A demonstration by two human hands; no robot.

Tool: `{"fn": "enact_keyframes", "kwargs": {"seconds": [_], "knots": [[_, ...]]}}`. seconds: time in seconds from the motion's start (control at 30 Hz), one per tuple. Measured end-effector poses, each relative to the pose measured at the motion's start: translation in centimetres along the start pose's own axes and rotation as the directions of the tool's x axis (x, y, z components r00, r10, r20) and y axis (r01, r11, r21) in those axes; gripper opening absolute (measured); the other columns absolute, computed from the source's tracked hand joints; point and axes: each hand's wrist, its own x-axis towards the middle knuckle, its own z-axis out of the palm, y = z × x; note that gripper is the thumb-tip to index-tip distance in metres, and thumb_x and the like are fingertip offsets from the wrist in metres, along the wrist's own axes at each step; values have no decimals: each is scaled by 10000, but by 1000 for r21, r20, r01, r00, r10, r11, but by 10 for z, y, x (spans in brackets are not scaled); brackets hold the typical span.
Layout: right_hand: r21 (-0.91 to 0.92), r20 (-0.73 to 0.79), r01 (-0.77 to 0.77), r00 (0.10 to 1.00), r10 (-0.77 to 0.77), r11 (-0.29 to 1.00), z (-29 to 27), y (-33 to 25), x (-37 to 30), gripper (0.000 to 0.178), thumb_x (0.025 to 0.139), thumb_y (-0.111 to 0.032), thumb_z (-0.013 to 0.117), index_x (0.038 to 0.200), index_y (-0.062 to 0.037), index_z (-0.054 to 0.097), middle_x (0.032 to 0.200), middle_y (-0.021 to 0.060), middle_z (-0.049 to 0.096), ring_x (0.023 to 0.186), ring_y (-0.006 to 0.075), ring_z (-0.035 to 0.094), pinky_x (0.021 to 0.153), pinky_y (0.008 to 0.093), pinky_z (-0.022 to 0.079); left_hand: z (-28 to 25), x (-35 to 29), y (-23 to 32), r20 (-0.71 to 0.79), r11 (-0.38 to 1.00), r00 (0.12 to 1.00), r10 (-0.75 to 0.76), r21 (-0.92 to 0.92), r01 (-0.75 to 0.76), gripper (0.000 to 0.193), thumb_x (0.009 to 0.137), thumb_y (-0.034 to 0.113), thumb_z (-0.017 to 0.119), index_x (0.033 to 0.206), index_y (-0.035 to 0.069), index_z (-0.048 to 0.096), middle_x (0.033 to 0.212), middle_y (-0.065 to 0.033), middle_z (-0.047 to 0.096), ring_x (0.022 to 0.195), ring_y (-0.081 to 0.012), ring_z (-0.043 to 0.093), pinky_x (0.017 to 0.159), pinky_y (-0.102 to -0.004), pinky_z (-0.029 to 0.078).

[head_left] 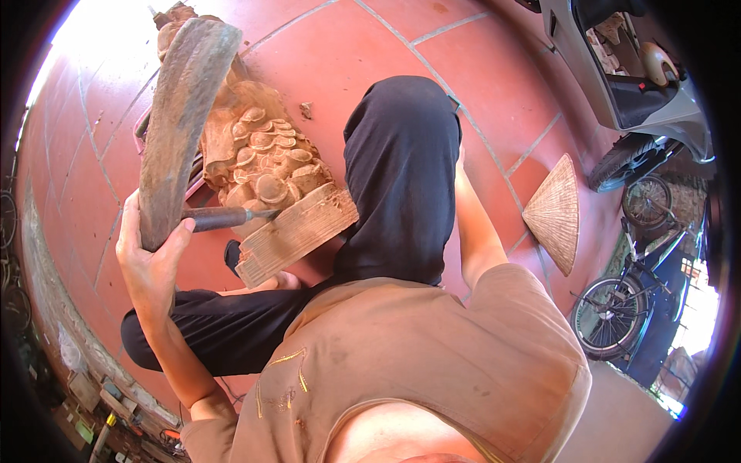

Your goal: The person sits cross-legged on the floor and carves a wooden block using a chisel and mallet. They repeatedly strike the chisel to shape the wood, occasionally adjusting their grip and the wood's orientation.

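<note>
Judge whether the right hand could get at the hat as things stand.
Probably yes: the hat lies on the floor to the right of the right forearm, with nothing visible between them. The right hand is hidden behind the raised knee, so whether it is free can't be told.

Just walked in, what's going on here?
A person sits on a red tiled floor, left hand holding a long curved wooden piece. Its thumb is by the handle of a chisel-like tool, whose metal end lies at the flat base of a wooden carving. The right hand is hidden behind the raised knee.
</note>
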Motion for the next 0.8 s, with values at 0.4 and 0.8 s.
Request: {"fn": "enact_keyframes", "kwargs": {"seconds": [0.4,0.8], "knots": [[-215,52,-6,998,17,977,5,-25,15,611,878,-184,719,1438,-204,476,1312,60,630,1218,310,617,999,467,501,-1,-1,4,-12,1000,1000,2,29,-1,507,800,-16,751,1277,-12,581,1022,-63,675,976,-153,635,909,-315,502],[-283,65,31,998,-13,959,-6,-19,15,521,929,-193,668,1417,-221,486,1321,60,617,1210,318,625,991,490,508,1,3,4,26,999,999,-23,27,22,507,804,-10,755,1279,-8,579,1030,-62,668,975,-151,636,908,-307,499]]}}
